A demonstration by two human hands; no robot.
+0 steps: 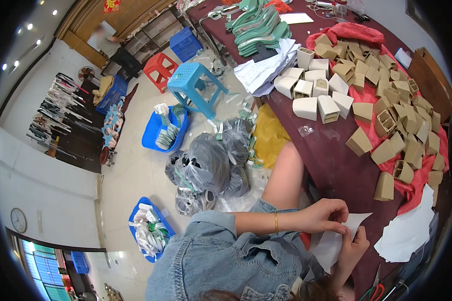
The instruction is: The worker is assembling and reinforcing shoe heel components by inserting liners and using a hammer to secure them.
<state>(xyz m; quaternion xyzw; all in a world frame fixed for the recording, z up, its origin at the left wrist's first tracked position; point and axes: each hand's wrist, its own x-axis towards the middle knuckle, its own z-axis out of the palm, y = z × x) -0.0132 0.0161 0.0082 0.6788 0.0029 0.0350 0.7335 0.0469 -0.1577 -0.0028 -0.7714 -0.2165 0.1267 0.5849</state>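
On my feed, a blue stool (pixel 190 75) stands left. Rightward, I see the left hand (pixel 325 215) pinching a white paper (pixel 327 248) beside the table (pixel 331 155); the right hand (pixel 353 249), close by, grips it too. Farther right, tan blocks (pixel 413 151) lie heaped.

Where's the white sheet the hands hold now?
Lower right of the head view: the white sheet is held by the left hand and right hand, left of the ragged white paper.
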